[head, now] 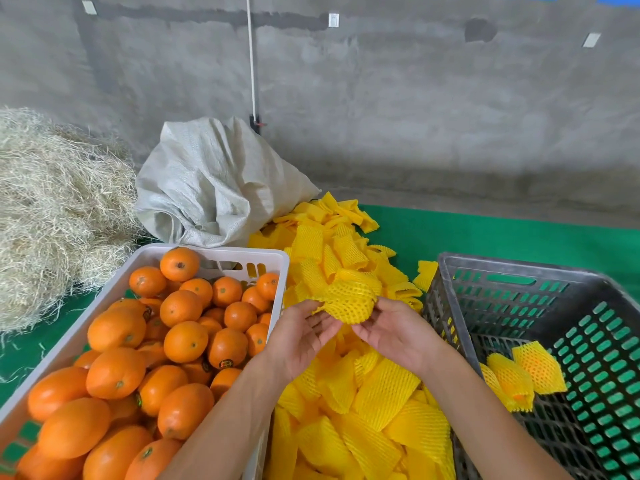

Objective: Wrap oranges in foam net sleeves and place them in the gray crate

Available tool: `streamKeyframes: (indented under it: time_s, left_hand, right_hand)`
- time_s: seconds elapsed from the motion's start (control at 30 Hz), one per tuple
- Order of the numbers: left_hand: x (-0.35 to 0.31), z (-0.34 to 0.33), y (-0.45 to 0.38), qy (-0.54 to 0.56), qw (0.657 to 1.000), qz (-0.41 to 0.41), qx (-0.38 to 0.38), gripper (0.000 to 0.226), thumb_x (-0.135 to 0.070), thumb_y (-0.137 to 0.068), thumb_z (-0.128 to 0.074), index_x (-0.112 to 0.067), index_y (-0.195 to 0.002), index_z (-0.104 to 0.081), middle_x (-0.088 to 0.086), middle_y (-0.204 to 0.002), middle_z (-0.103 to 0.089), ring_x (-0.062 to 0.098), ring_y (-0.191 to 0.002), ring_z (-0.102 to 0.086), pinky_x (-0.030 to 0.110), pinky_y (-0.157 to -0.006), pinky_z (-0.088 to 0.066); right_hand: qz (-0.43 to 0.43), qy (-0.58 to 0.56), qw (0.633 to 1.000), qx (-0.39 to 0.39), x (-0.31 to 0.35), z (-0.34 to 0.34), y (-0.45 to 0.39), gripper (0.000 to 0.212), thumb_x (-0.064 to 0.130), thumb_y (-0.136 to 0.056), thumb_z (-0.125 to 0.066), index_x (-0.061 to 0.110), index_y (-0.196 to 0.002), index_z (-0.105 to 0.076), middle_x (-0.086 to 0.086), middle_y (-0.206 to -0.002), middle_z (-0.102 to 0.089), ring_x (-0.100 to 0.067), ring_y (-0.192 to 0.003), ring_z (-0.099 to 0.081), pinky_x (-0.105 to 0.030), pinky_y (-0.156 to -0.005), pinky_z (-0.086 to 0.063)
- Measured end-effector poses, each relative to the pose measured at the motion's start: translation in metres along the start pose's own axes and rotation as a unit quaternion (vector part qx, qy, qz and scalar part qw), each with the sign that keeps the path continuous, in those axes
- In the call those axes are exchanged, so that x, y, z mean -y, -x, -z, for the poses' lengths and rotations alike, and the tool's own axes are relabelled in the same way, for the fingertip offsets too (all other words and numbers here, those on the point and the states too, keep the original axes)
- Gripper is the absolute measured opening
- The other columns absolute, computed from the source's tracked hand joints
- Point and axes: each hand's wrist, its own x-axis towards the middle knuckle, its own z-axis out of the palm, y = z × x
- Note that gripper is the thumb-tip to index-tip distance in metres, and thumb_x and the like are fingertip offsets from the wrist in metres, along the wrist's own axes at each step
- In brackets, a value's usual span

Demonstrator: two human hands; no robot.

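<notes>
Hands, left hand [299, 336] and right hand [394, 332], each pinch a sleeve [349, 301] edge, probably stretching it open for an orange [185, 341].

A yellow foam net sleeve [348, 299] sits stretched open and rounded at centre, above a loose pile of flat yellow sleeves [363, 403] running from near to far. Bare oranges [138, 362] fill the white crate [221, 253] on the left. The gray crate [519, 268] on the right holds two wrapped oranges [523, 372] near its left wall.
</notes>
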Motion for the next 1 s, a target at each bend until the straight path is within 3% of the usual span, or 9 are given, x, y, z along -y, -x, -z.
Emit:
streamKeyframes:
  time_s: [0.13, 0.4, 0.53, 0.63, 0.7, 0.77, 0.83, 0.93, 1.0]
  left_hand:
    - [-0.004, 0.0, 0.004, 0.038, 0.995, 0.066, 0.061, 0.027, -0.017, -0.081, -0.064, -0.002, -0.103, -0.066, 0.016, -0.091, -0.075, 0.026, -0.074, -0.076, 0.033, -0.064, -0.063]
    - [0.001, 0.005, 0.002, 0.02, 0.989, 0.094, 0.116, 0.034, -0.035, -0.095, -0.061, -0.008, -0.106, -0.079, 0.016, -0.112, -0.073, 0.029, -0.09, -0.072, 0.045, -0.082, -0.058]
    - [0.005, 0.014, 0.0, 0.05, 0.991, 0.077, 0.093, 0.017, -0.017, -0.095, -0.05, -0.007, -0.097, -0.064, 0.007, -0.077, -0.06, 0.017, -0.06, -0.054, 0.042, -0.075, -0.06]
    - [0.014, 0.017, -0.004, -0.091, 0.993, -0.073, -0.024, 0.019, -0.009, -0.106, -0.045, -0.009, -0.098, -0.062, 0.004, -0.072, -0.063, 0.017, -0.061, -0.058, 0.034, -0.06, -0.056]
    - [0.017, 0.015, -0.002, -0.268, 0.93, -0.245, -0.058, 0.007, -0.013, -0.101, -0.059, -0.013, -0.096, -0.065, -0.008, -0.078, -0.069, 0.011, -0.074, -0.063, 0.025, -0.064, -0.053]
    - [0.022, 0.013, 0.0, -0.391, 0.852, -0.344, -0.053, 0.009, -0.018, -0.093, -0.057, -0.018, -0.084, -0.056, -0.015, -0.074, -0.064, -0.002, -0.072, -0.055, 0.018, -0.066, -0.049]
    - [0.023, 0.015, -0.002, -0.442, 0.812, -0.373, -0.075, 0.023, -0.015, -0.098, -0.062, -0.007, -0.08, -0.049, 0.002, -0.072, -0.053, 0.007, -0.068, -0.043, 0.028, -0.06, -0.044]
    - [0.019, 0.013, -0.006, -0.424, 0.823, -0.37, -0.075, 0.011, -0.009, -0.095, -0.071, -0.006, -0.087, -0.064, -0.001, -0.076, -0.062, 0.011, -0.069, -0.053, 0.021, -0.062, -0.044]
    - [0.017, 0.01, -0.006, -0.394, 0.851, -0.347, -0.035, 0.015, -0.003, -0.094, -0.071, -0.017, -0.095, -0.076, -0.007, -0.087, -0.076, 0.004, -0.078, -0.066, 0.016, -0.07, -0.049]
  right_hand:
    - [-0.011, 0.003, 1.0, 0.002, -0.002, 0.0, -0.002, 0.024, 0.013, -0.107, -0.046, 0.003, -0.119, -0.065, -0.018, -0.113, -0.072, -0.026, -0.099, -0.069, -0.039, -0.078, -0.06]
    - [0.012, -0.023, 1.0, 0.013, -0.011, 0.006, -0.003, 0.029, 0.017, -0.103, -0.056, 0.004, -0.129, -0.062, -0.016, -0.123, -0.071, -0.026, -0.11, -0.068, -0.035, -0.086, -0.059]
    - [0.072, 0.048, 0.994, 0.061, -0.011, 0.004, 0.004, 0.035, 0.032, -0.101, -0.058, 0.009, -0.126, -0.066, -0.012, -0.109, -0.074, -0.024, -0.094, -0.073, -0.036, -0.084, -0.061]
    - [0.189, 0.189, 0.963, 0.03, -0.015, -0.002, 0.009, 0.046, 0.041, -0.09, -0.07, 0.013, -0.125, -0.063, -0.014, -0.115, -0.073, -0.028, -0.099, -0.074, -0.034, -0.082, -0.062]
    - [0.237, 0.33, 0.913, 0.017, -0.024, -0.004, 0.012, 0.063, 0.046, -0.076, -0.087, 0.025, -0.128, -0.058, 0.0, -0.119, -0.07, -0.017, -0.099, -0.073, -0.029, -0.08, -0.06]
    - [0.238, 0.412, 0.879, 0.027, -0.037, -0.003, 0.01, 0.067, 0.046, -0.069, -0.093, 0.032, -0.125, -0.058, 0.011, -0.119, -0.067, -0.009, -0.101, -0.069, -0.03, -0.084, -0.06]
    - [0.248, 0.457, 0.854, 0.005, -0.043, 0.001, 0.006, 0.053, 0.045, -0.075, -0.089, 0.033, -0.119, -0.063, 0.014, -0.115, -0.069, -0.007, -0.101, -0.068, -0.03, -0.084, -0.06]
    - [0.308, 0.501, 0.807, -0.055, -0.036, 0.011, -0.002, 0.02, 0.028, -0.094, -0.072, 0.026, -0.114, -0.07, 0.016, -0.081, -0.071, -0.01, -0.064, -0.062, -0.027, -0.056, -0.05]
    - [0.329, 0.466, 0.818, -0.072, -0.03, 0.018, -0.006, 0.019, 0.016, -0.1, -0.064, 0.021, -0.114, -0.074, 0.016, -0.061, -0.063, -0.005, -0.047, -0.044, -0.021, -0.044, -0.036]
